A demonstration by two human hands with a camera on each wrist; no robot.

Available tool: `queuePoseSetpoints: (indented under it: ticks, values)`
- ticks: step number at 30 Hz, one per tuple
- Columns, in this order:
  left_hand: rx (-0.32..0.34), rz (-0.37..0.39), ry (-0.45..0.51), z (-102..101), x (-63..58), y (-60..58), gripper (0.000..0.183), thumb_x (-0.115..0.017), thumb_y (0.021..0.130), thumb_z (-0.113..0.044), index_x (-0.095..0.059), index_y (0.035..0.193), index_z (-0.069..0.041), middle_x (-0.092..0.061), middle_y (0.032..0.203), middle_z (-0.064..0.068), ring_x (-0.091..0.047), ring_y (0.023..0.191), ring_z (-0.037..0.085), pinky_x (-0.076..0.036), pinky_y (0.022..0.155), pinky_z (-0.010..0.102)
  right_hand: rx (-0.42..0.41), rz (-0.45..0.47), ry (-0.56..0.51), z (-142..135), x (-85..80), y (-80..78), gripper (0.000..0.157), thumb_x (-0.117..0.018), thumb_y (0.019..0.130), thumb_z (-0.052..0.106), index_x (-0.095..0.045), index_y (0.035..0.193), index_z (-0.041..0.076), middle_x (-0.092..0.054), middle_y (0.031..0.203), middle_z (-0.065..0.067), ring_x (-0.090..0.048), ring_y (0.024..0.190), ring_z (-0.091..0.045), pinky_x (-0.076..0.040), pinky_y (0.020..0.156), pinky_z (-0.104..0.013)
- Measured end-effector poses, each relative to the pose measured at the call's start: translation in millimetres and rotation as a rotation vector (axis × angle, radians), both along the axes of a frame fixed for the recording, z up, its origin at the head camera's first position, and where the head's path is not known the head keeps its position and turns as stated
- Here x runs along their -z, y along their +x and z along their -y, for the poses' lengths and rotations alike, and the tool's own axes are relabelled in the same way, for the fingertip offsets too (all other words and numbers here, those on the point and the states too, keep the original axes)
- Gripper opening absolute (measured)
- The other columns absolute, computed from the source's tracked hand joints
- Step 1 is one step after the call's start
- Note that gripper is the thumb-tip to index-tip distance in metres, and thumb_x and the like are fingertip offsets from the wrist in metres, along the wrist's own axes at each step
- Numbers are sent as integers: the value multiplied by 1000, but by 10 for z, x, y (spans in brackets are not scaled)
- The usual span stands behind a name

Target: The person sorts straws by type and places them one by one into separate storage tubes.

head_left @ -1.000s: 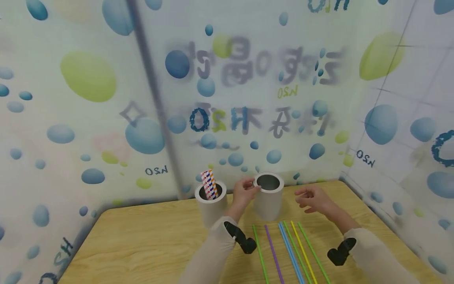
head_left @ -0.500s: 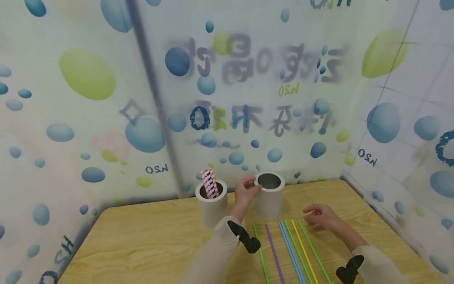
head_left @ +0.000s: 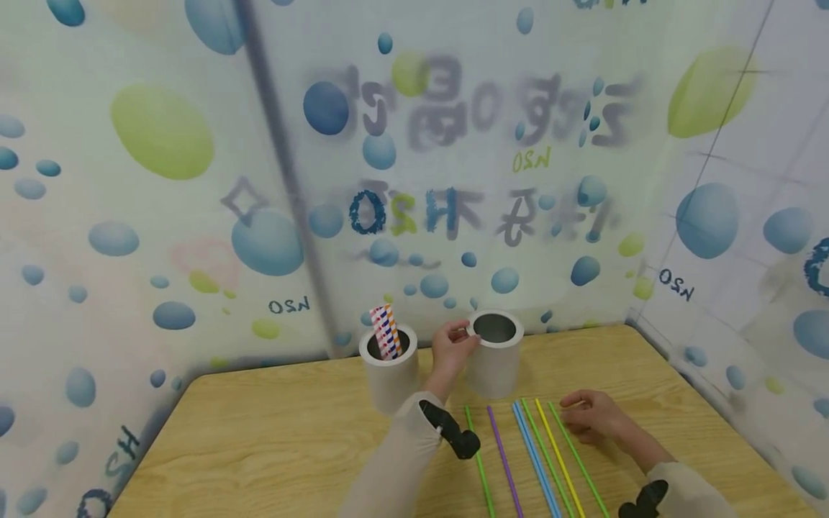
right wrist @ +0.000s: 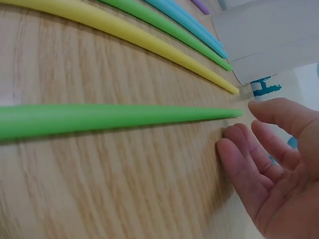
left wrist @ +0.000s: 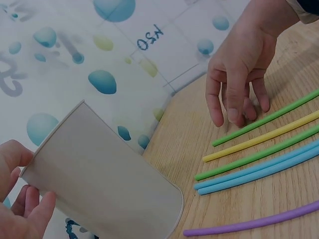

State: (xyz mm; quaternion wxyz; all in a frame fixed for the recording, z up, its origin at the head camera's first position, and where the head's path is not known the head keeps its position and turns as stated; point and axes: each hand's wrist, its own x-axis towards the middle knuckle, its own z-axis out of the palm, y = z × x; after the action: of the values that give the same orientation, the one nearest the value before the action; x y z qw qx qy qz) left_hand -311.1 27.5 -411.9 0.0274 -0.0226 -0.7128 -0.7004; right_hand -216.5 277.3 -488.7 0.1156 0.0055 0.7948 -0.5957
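Observation:
My left hand pinches the rim of a white cylindrical cup, thumb and fingers at its left side. The cup stands upright on the table, and its dark inside shows from above. Over the table on the right, my right hand hangs with loosely bent fingers and holds nothing. Its fingertips are right beside the far end of the outermost green straw, also seen in the left wrist view. To the left of that lie a yellow straw, another green straw, two blue straws and a purple straw.
A second white cup holding several patterned paper straws stands left of my left wrist. Another green straw lies near my left sleeve. A bubble-printed curtain closes off the back and sides of the wooden table.
My right hand has moved right, then down toward the table, to the far end of the outermost green straw. My left hand keeps its hold on the cup's rim.

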Motion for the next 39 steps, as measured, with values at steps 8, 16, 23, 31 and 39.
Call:
queuePoseSetpoints:
  ticks: [8, 16, 23, 31, 39]
  values:
    - [-4, 14, -5, 2, -12, -2, 32, -70, 74, 0, -63, 106, 3, -54, 88, 10, -57, 82, 19, -52, 73, 29, 55, -25, 62, 48, 72, -29, 37, -65, 81, 7, -49, 107, -15, -57, 73, -4, -50, 58, -16, -45, 47, -31]
    - [-5, 24, -8, 2, -10, 3, 32, -69, 75, 0, -62, 106, 2, -54, 89, 10, -56, 82, 19, -52, 73, 29, 131, -51, 151, 147, 75, -15, 32, -67, 77, 4, -54, 100, -13, -54, 66, -4, -48, 50, -16, -43, 44, -29]
    - [0, 30, -24, 6, -16, 3, 33, -69, 76, -2, -62, 108, 1, -55, 90, 10, -54, 83, 19, -52, 73, 29, 183, -57, 237, 173, 106, -41, 29, -71, 73, 4, -58, 96, -8, -58, 70, -5, -51, 52, -17, -45, 46, -30]
    - [-1, 31, -20, -8, -37, 10, 31, -69, 76, -2, -63, 107, 0, -56, 93, 11, -55, 86, 21, -52, 75, 29, 182, -68, 407, 207, 68, -62, 30, -74, 72, 10, -60, 95, -4, -57, 69, -3, -52, 53, -16, -45, 47, -30]
    - [0, 40, -3, -7, -19, 8, 32, -68, 77, -1, -63, 108, 0, -55, 93, 10, -54, 86, 21, -51, 75, 29, 195, -65, 426, 228, 61, -69, 30, -76, 71, 10, -62, 93, -4, -58, 67, -2, -52, 53, -15, -45, 48, -30]
